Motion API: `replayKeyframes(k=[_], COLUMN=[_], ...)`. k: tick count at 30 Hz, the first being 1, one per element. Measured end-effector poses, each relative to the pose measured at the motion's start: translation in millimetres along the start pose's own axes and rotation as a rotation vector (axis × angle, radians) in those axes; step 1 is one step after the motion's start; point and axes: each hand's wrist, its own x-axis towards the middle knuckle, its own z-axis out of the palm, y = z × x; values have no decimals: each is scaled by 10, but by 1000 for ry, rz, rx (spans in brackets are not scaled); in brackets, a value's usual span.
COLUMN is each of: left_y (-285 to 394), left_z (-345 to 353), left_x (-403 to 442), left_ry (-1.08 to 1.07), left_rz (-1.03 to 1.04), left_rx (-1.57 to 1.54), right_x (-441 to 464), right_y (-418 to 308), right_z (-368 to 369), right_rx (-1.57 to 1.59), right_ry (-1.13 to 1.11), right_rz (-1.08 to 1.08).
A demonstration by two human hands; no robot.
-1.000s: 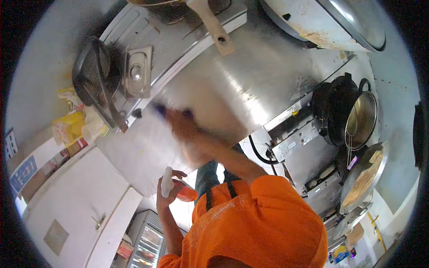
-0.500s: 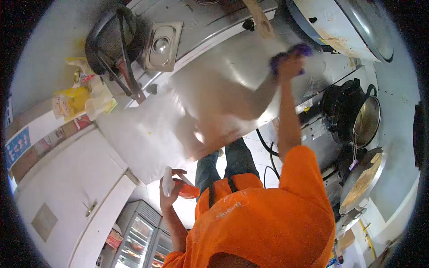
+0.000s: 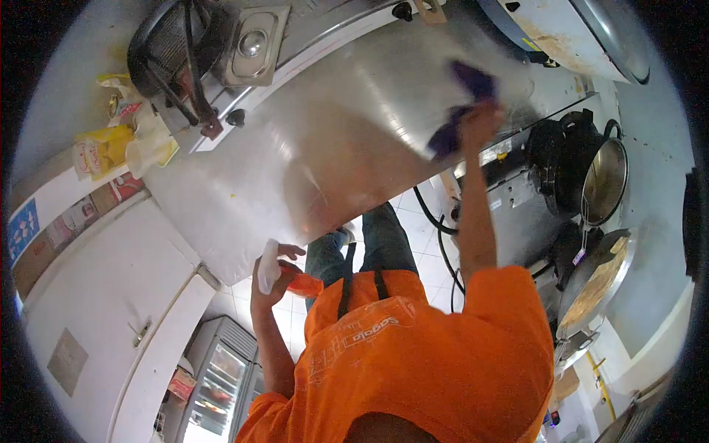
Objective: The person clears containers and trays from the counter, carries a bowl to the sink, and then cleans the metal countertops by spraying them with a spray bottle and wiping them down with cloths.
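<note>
My right hand [image 3: 481, 125] is closed on a dark purple cloth [image 3: 473, 83] at the right part of the shiny steel counter [image 3: 354, 111]. The cloth hangs out on both sides of the fingers, and both are blurred by motion. Low at the left, in front of the counter's edge, my left hand [image 3: 273, 279] is wrapped round a spray bottle [image 3: 303, 284] with a white head and a red-orange body.
Behind the counter at the upper left are a black pan [image 3: 177, 59] and a steel lid [image 3: 253, 44]. A large white pot [image 3: 561, 37] is at the upper right. Black pots [image 3: 561, 166] and a strainer [image 3: 605, 181] stand at the right.
My right hand first swept the cloth from the counter's left part to the far right, then came down nearer the front edge. My left hand still holds the spray bottle. The view has shifted.
</note>
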Motion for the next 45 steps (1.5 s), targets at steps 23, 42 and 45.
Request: replayKeyframes(k=[23, 42, 45], left_y=[-2120, -3219, -3329], left_z=[-2392, -2511, -2564], left_x=[-2553, -3613, -3570], left_ry=[171, 462, 383], left_rz=[-102, -112, -44], left_rx=[61, -265, -171], right_x=[-1721, -2714, -2890], right_y=[-2669, -4822, -4910], right_z=[-355, -1156, -1167], right_rx=[39, 267, 305], right_ry=[-46, -71, -248], right_rz=[-33, -444, -549])
